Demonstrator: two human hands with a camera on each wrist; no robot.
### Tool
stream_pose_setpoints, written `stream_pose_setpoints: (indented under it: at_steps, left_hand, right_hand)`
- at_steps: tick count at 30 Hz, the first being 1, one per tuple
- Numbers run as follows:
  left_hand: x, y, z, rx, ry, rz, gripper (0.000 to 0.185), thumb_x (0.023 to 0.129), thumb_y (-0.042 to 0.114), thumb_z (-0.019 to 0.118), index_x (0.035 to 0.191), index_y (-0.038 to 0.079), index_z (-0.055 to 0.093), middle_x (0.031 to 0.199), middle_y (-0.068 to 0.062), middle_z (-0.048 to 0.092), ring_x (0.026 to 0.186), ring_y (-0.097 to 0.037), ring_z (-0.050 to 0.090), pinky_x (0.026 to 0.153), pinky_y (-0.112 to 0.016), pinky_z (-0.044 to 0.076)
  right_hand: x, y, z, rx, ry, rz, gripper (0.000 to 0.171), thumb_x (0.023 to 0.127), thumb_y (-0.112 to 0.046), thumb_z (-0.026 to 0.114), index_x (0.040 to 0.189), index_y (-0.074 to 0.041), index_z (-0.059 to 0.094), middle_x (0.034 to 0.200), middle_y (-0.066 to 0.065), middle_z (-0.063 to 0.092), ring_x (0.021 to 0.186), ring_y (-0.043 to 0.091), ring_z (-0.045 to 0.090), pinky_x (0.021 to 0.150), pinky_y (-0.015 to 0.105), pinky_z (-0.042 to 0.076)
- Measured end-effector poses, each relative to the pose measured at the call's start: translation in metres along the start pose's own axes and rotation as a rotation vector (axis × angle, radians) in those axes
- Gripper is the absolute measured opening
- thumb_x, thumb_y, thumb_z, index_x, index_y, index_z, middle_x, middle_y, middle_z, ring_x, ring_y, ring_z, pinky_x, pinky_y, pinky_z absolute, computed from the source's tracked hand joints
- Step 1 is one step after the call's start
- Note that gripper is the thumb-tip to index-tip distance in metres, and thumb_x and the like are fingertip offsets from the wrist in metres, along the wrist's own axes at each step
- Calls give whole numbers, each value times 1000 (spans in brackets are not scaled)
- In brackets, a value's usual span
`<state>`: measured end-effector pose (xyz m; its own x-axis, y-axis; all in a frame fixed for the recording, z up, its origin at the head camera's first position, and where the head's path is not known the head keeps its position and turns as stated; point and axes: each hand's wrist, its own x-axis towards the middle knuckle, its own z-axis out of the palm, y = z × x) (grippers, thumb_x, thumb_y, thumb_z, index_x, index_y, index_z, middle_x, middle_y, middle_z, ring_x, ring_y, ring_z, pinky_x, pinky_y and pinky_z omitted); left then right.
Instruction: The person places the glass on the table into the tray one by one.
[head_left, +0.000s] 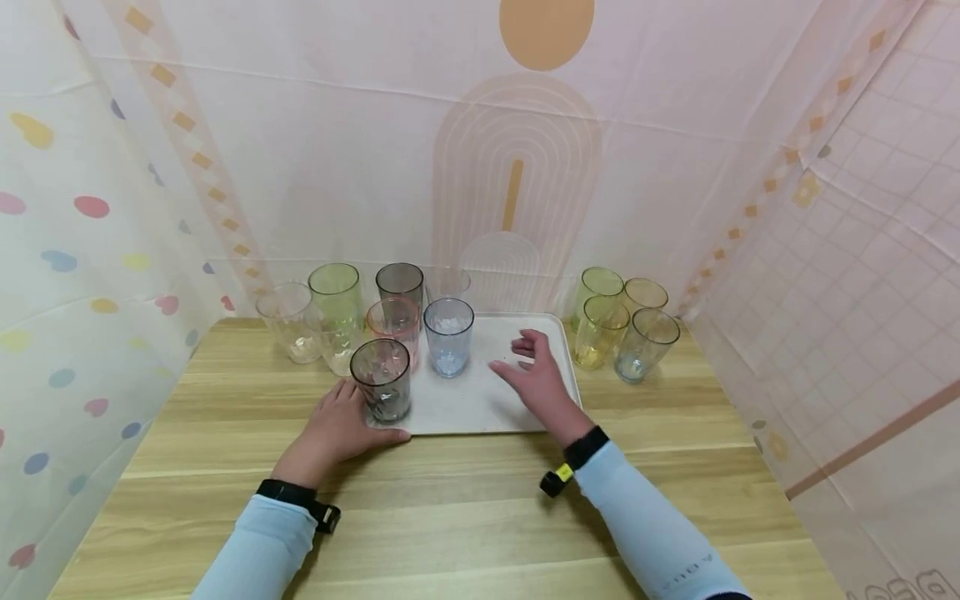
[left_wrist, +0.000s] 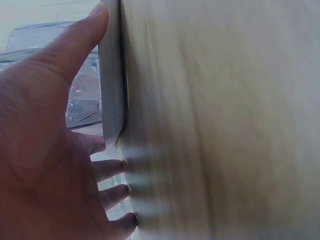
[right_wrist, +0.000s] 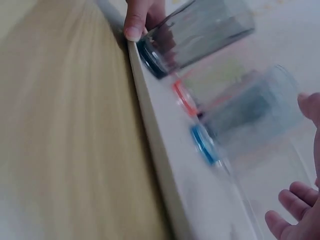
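My left hand rests at the front left corner of a white tray. Its thumb lies along the tray's front edge, and the other fingers spread by the left side. Just above the thumb, a grey drinking glass stands upright on the tray. A blue glass, a pink-rimmed glass, a dark grey glass and a clear glass are grouped behind it. My right hand hovers over the tray's right part, fingers loosely bent and holding nothing, apart from the blue glass.
Left of the tray stand clear glasses and a green glass. To its right are a green glass, a yellow glass, an amber glass and a grey-blue glass. A patterned curtain hangs behind the wooden table.
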<state>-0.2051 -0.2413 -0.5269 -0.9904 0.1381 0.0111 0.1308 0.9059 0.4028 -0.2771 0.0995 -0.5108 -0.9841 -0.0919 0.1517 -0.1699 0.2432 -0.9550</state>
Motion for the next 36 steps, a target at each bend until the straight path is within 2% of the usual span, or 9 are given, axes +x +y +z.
stream_pose_setpoints:
  at_steps: [4,7,12,16,19,22,24,27,36]
  left_hand:
    - [-1,1,-2,-12,10,9,131,76,77,88,155,-18,43,151,-38,50,146,-62,41,121,-76,36]
    - [-2,1,-3,-19,-1,4,132,76,78,87,155,-18,42,152,-38,50,147,-62,40,122,-75,35]
    - [-1,1,-3,-21,-11,-3,132,77,78,87,155,-18,42,152,-37,50,148,-62,39,123,-75,34]
    - [-1,1,-4,-16,-10,-4,132,77,79,87,154,-18,42,150,-37,51,148,-62,40,122,-75,35]
    - [-1,0,-2,-12,-11,0,132,77,80,87,154,-18,43,149,-36,52,147,-62,41,122,-75,35]
    - [0,0,-1,-11,-12,2,132,77,80,86,154,-17,43,150,-36,51,147,-62,40,122,-76,35]
    - [0,0,-1,-10,-12,1,131,77,80,86,154,-17,43,150,-36,51,147,-62,40,122,-76,35]
    - [-1,0,-1,-16,-12,1,131,77,80,86,155,-17,44,151,-36,51,147,-63,40,122,-76,35]
    - [-1,0,-1,-11,-7,0,129,77,79,87,154,-16,45,150,-35,52,147,-61,41,122,-75,35]
  right_hand:
    - [-21,18,-48,7,78,37,69,101,-19,84,152,4,44,144,26,58,134,39,59,116,51,52]
    - [-33,35,-83,0,172,74,64,103,-18,82,150,6,45,140,25,58,126,33,60,108,38,55]
    - [-45,52,-134,-20,407,89,55,105,-23,80,141,6,50,123,16,60,109,20,58,85,17,54]
    - [-41,56,-164,-47,533,94,66,102,-35,83,143,1,45,124,11,54,110,20,54,84,21,53]
    - [-32,57,-181,-67,517,89,86,99,-39,86,158,-2,35,143,16,46,130,25,48,105,33,50]
    - [-24,58,-192,-70,435,85,103,98,-39,87,171,-9,20,166,19,33,153,31,35,126,47,37]
    - [-19,59,-196,-66,390,86,108,98,-38,88,175,-15,15,173,16,29,160,31,28,132,50,28]
    - [-13,61,-197,-39,359,84,104,99,-35,88,174,-18,18,171,15,33,161,31,30,133,51,27]
    - [-6,68,-191,-3,402,44,85,100,-25,86,166,-10,34,143,6,51,138,22,49,117,39,44]
